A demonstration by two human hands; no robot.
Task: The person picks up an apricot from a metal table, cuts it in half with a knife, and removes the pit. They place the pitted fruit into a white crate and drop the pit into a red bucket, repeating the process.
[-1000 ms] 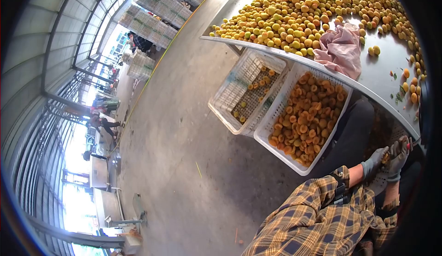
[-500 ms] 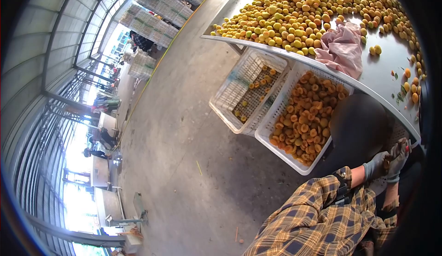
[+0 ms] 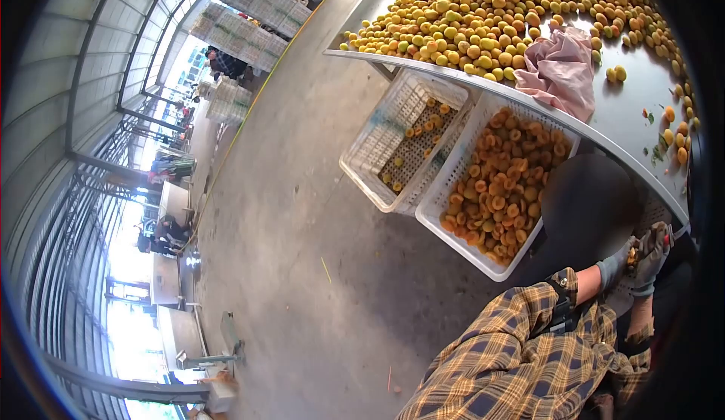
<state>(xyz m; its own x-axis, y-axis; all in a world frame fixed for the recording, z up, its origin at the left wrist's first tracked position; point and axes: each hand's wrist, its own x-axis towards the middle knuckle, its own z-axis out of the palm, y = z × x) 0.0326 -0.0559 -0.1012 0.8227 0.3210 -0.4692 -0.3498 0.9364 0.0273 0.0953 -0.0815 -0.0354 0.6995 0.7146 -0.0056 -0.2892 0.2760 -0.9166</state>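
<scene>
Both hands wear grey gloves and are close together at the lower right, beside the table's near corner. My left hand (image 3: 615, 267) has its fingers closed around an apricot (image 3: 632, 255), of which a bit of orange shows. Touching it, my right hand (image 3: 651, 250) is closed on a small red-handled tool (image 3: 667, 240); its working end is too small to make out. Left of the hands, a white crate (image 3: 498, 270) holds many halved apricots (image 3: 502, 186). A dark, blurred rounded shape (image 3: 589, 201) lies between that crate and my hands.
The metal table (image 3: 615, 107) carries a heap of whole apricots (image 3: 483, 24) and a pink cloth (image 3: 559, 73). A second white crate (image 3: 377, 148) with a few pieces of fruit stands beside the full one. Stacked crates (image 3: 257, 20) and people are further off across the concrete floor (image 3: 287, 216).
The view has shifted slightly. My hands stay together at the same place, turned a little, and more orange fruit now shows between them.
</scene>
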